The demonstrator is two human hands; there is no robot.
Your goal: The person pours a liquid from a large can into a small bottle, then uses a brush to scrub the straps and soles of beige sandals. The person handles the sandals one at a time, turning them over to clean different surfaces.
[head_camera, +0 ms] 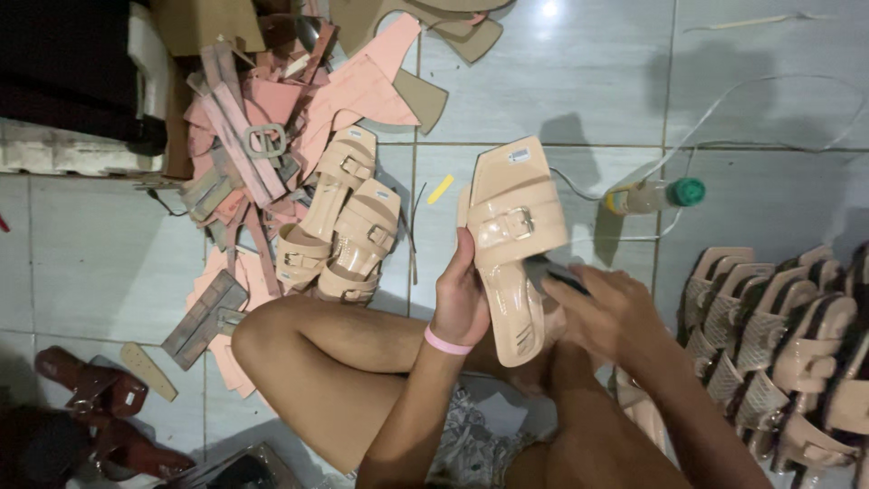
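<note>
Beige buckle sandal, upright, toe up, w/ sticker

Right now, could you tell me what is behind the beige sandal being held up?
Behind the beige sandal, the right hand holds a dark object, mostly hidden by the sandal and fingers, so its kind is unclear. The left hand grips the sandal's edge. The grey tiled floor lies beyond.
</note>
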